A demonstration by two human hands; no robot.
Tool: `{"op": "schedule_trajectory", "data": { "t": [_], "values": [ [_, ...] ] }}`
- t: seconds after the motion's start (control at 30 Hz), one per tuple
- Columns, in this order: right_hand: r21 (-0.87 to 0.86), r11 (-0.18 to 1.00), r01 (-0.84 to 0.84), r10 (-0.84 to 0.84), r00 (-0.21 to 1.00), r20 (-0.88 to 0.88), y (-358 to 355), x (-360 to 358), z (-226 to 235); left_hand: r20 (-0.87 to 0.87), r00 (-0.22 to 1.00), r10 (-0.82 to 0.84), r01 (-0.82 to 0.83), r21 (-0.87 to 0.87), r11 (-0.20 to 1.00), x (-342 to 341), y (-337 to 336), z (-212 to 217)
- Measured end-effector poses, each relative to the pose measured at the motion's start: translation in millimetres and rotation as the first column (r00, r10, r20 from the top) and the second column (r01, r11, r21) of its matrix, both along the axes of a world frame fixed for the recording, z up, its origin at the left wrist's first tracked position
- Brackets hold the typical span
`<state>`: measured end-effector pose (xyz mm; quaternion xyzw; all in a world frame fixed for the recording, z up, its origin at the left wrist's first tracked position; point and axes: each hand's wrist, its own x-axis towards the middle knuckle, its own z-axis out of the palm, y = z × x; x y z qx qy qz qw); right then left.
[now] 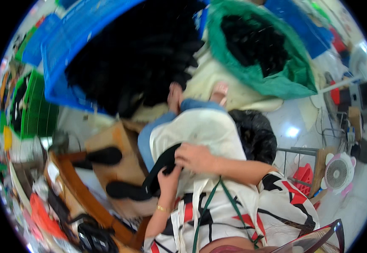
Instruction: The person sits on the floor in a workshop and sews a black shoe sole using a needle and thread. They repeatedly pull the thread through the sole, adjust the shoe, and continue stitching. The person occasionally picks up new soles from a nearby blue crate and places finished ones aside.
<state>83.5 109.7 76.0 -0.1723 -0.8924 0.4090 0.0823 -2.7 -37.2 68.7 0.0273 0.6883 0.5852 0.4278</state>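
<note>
A long black sock-like piece (165,162) lies slantwise over my lap, on a white apron (194,124). My right hand (194,158) pinches its upper end, fingers curled in. Lower down, my left hand (169,181) grips its side, with the thumb against the dark fabric. The two hands nearly touch each other. Just left of them, a black foot-shaped piece with a rounded end (126,190) rests over a cardboard box (103,173). Another black rounded piece (104,156) sticks out above it. The exact kind of the held piece is blurred.
A big blue basket (59,67) heaped with black pieces (137,55) stands ahead. To its right is a green sack (291,84) of similar dark pieces. A wooden frame (82,189) stands left, a black plastic bag (255,135) and a white fan (337,173) right.
</note>
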Motion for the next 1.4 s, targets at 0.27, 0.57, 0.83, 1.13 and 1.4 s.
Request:
{"op": "schedule_trajectory", "data": {
  "t": [0.27,0.57,0.83,1.13,1.4],
  "values": [
    [-0.083,0.960,0.269,-0.269,0.963,0.008,8.2,40.5,3.5,-0.374,0.795,-0.478,0.512,-0.008,0.859,-23.9,33.7,-12.4],
    [-0.123,0.939,0.321,-0.341,0.915,-0.214,-15.6,65.9,-18.3,-0.528,0.475,-0.704,0.746,-0.182,0.641,-19.6,48.7,2.1],
    [-0.780,0.562,0.275,-0.543,0.834,-0.097,0.8,76.2,3.4,-0.497,0.076,-0.864,0.898,-0.342,0.276,-32.8,70.9,24.5],
    [-0.972,0.171,0.163,-0.527,0.849,0.050,-6.7,100.0,-56.9,-0.805,-0.028,-0.593,0.870,-0.311,0.382,-9.8,82.5,-12.1],
    [-0.942,0.205,0.267,-0.551,0.826,0.114,1.0,104.3,-51.7,-0.586,0.552,-0.594,0.598,-0.218,0.771,2.8,43.2,-27.4]
  ]
}}
